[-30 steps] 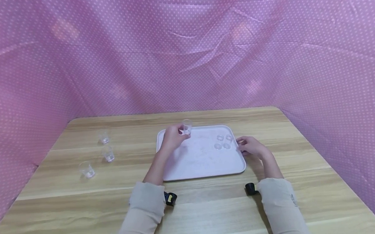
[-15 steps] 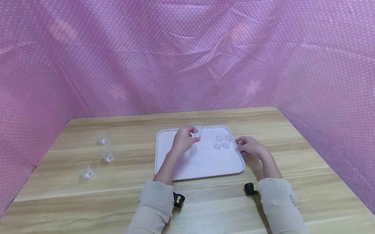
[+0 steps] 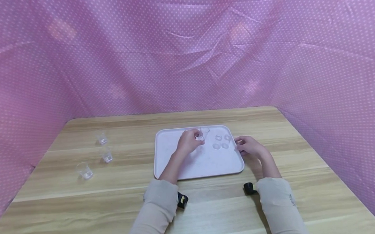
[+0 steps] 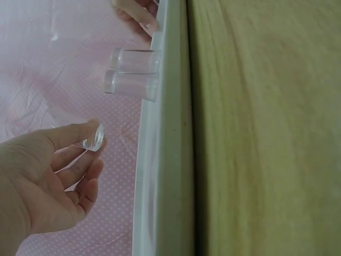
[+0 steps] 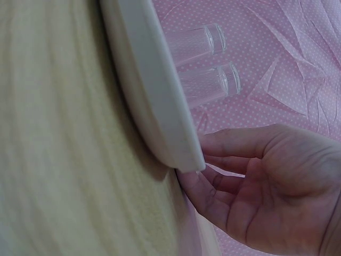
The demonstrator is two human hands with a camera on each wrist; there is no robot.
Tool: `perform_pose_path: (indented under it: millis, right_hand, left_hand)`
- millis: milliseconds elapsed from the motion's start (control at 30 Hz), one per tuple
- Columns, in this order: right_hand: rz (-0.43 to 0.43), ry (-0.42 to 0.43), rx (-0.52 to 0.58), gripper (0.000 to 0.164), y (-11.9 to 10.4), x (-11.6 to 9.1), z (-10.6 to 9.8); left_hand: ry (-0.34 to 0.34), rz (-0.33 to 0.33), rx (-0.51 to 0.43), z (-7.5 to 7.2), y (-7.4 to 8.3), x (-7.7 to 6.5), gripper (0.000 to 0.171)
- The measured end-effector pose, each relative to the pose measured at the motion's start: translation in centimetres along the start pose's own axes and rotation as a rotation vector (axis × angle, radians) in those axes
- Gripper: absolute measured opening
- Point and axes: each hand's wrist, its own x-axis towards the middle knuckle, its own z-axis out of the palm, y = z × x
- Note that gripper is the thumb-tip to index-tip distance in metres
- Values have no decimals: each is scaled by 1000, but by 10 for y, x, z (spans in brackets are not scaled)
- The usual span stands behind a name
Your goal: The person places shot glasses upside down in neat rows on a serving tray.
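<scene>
My left hand (image 3: 187, 143) pinches a small clear glass (image 4: 94, 138) between thumb and fingers, over the white tray (image 3: 202, 167). That glass is tilted, its thick base towards the tray and its mouth up and away. To its right, two more clear glasses (image 4: 136, 72) stand upside down on the tray, thick bases on top. My right hand (image 3: 251, 146) grips the tray's right edge, thumb at the rim and fingers below it in the right wrist view (image 5: 266, 186). Part of the held glass is hidden behind the left hand.
On the left of the wooden table (image 3: 84, 212) three more clear glasses stand apart: a back one (image 3: 102, 138), a middle one (image 3: 106, 155) and a front one (image 3: 85, 171). A pink dotted curtain (image 3: 185, 61) surrounds the back and sides.
My left hand has carried the glass rightwards and down over the tray, towards the two upside-down glasses. The right hand keeps its grip on the tray edge.
</scene>
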Motion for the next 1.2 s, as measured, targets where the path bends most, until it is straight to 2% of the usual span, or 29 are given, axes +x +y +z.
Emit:
perform_pose_path:
  millis: [367,700,833,1067,1200]
  right_hand:
    - [8,5,12,42,1,1,-1]
    - [1,-7,17,43,1,1,-1]
    - [5,-2,12,43,0,0,0]
    - [13,2,-10,43,2,0,-1]
    - [16,4,-6,43,1,0,-1]
  left_hand:
    - [29,-69,35,-2,-6,-3,31]
    - [89,-56,8,-5,-10,-7,25]
    - [117,-68,-33,-4,-10,-7,27]
    - [215,-59,-107,1,-11,-4,30]
    - [270,-62,-214,6,-12,-2,33]
